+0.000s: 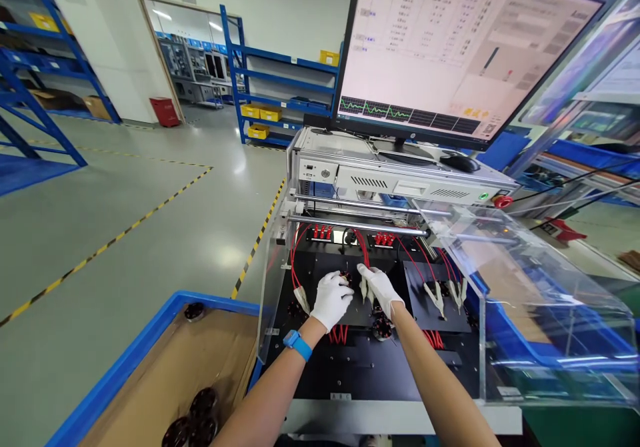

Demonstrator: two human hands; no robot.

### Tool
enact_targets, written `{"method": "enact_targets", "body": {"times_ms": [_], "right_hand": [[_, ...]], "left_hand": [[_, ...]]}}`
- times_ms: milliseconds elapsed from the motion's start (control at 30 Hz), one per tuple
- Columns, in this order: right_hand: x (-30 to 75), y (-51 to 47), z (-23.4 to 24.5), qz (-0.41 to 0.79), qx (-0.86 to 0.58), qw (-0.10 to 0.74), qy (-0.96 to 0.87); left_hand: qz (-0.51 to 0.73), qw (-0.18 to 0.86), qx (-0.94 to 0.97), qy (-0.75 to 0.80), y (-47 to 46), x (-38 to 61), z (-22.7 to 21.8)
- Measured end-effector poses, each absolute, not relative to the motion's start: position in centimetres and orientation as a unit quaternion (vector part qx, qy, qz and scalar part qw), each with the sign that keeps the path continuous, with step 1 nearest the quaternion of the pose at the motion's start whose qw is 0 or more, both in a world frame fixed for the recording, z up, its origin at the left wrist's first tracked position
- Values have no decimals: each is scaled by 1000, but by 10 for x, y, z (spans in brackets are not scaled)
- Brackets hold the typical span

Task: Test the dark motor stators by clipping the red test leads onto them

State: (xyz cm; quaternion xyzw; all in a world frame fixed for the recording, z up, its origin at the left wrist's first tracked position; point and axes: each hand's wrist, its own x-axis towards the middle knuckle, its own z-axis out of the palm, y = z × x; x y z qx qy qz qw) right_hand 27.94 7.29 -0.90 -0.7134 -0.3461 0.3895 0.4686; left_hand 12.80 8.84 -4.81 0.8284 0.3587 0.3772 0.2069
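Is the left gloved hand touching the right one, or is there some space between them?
Apart. The head view shows a strip of black plate between the left hand and the right hand.

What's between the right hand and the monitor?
Head view, going up from the right hand: red wires, two metal rails, then the white cabinet that the monitor stands on.
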Motion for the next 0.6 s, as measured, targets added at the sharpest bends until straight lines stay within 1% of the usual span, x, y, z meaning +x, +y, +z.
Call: {"method": "enact_targets", "body": {"times_ms": [67, 333, 600], "right_hand": [[273, 75, -11, 410, -698, 488, -327], [268, 75, -12, 351, -725, 510, -302], [267, 76, -12, 341, -727, 513, -304]], "left_hand": [[380, 200, 826, 365, 88, 129, -48], [386, 204, 821, 367, 87, 131, -49], [391, 213, 818, 366, 86, 131, -45]]}}
